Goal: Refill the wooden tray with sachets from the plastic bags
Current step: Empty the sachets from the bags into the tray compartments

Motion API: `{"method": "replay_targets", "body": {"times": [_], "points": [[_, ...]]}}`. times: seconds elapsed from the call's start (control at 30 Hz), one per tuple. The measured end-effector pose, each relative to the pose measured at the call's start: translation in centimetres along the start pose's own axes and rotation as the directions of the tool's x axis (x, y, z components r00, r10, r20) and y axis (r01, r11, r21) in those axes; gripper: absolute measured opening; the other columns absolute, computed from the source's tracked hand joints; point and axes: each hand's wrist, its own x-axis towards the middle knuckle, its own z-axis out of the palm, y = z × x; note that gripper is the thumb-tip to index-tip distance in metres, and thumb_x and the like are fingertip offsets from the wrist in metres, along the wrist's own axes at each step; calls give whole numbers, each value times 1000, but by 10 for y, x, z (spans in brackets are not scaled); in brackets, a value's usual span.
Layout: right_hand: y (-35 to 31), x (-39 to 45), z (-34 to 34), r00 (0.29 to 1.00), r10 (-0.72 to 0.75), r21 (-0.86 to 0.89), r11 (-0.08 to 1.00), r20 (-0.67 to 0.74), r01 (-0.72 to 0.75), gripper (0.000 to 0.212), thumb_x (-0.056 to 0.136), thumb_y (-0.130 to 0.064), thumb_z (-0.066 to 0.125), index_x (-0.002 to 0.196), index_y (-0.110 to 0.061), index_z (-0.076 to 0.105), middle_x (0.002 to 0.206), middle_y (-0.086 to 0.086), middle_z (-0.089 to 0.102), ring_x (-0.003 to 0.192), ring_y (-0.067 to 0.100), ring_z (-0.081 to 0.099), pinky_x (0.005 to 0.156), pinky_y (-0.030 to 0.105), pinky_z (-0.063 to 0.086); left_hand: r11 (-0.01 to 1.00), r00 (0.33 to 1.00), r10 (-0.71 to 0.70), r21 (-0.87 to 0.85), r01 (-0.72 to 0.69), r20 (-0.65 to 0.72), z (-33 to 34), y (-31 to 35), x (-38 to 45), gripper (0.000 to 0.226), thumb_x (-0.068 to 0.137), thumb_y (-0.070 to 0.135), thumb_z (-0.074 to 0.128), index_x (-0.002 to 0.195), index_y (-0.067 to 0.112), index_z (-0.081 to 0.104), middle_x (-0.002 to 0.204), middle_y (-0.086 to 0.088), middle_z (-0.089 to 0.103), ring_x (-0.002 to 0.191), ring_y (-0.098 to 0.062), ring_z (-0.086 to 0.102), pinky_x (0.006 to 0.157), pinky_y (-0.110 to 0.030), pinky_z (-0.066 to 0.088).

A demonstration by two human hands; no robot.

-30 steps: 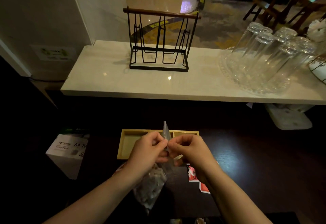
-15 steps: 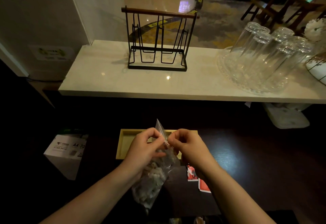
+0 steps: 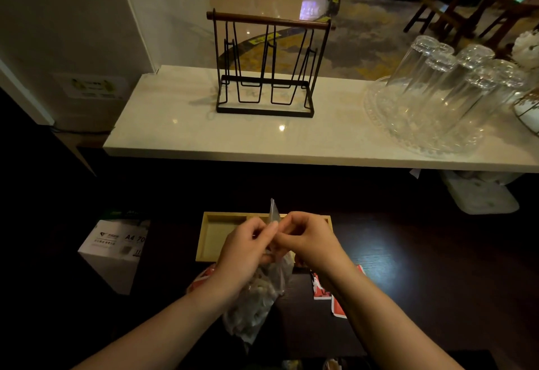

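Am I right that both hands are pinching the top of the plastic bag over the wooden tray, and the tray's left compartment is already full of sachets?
Not quite. The head view shows the wooden tray's left compartment is empty. Both the left hand and right hand do pinch the plastic bag top.

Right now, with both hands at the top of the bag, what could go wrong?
1. Both the left hand and right hand pinch the top of the plastic bag; if it tears open suddenly, its contents could spill onto the dark table instead of into the wooden tray.
2. The red sachets lie loose under the right forearm and could be swept off.
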Motion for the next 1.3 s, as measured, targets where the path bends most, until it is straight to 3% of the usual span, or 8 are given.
{"method": "replay_targets", "body": {"times": [0.2,0.4,0.57,0.77,0.9,1.07,1.2,1.3], "points": [[-1,-4,-4,999,26,73,997,-38,-23,8,82,-5,68,75,-9,65,63,-1,67,59,9,67,45,13,44,923,979,201,332,-197,22,-2,-3,4,22,96,16,47,74,17,51,76,-4,57,74,-17,63,68,-37,59],[15,10,-40,896,-221,-537,843,-385,-23,13,73,-14,69,66,-21,61,59,-4,65,57,10,64,58,35,54,720,948,265,618,-316,176,-25,-3,12,17,96,16,45,79,16,47,86,2,50,78,-11,57,72,-28,51],[25,14,-58,892,-445,-895,360,82,261,5,83,-22,56,84,-18,59,80,2,60,63,27,62,50,42,52,400,897,211,803,-442,389,-52,20,27,14,95,28,46,92,17,55,98,5,51,80,-9,54,71,-26,46],[-2,12,-58,837,-546,-783,510,25,355,24,85,-39,56,96,-19,62,89,-2,61,75,15,62,62,34,54,656,941,187,677,-333,281,-33,34,30,18,97,25,45,90,15,58,96,3,53,79,-9,60,74,-34,54],[-9,1,-15,889,-409,-655,617,207,436,53,79,-50,62,124,-29,43,110,-8,63,94,11,64,74,35,56,702,942,267,629,-334,203,-29,28,36,15,95,20,48,92,13,60,92,0,56,83,-13,58,75,-39,54],[-1,24,-4,862,-499,-696,586,92,414,25,89,-36,60,110,-26,51,96,-4,66,85,18,65,66,31,50,849,953,245,434,-301,179,-37,25,33,19,94,22,52,81,11,60,81,-7,64,74,-16,66,69,-41,59],[-20,34,-6,850,-518,-584,663,93,468,4,88,-29,62,87,-26,59,81,-13,59,75,5,58,66,26,50,994,997,78,78,-78,-3,-48,-2,38,17,95,29,45,96,14,53,107,-8,66,97,-18,66,77,-39,57],[-37,38,-8,868,-496,-349,811,18,470,9,86,-21,66,84,-25,58,77,-8,62,73,8,62,66,25,53,948,956,-282,-128,291,78,-47,-35,37,55,86,62,41,123,22,49,129,-9,56,112,-29,59,89,-51,52]]}}
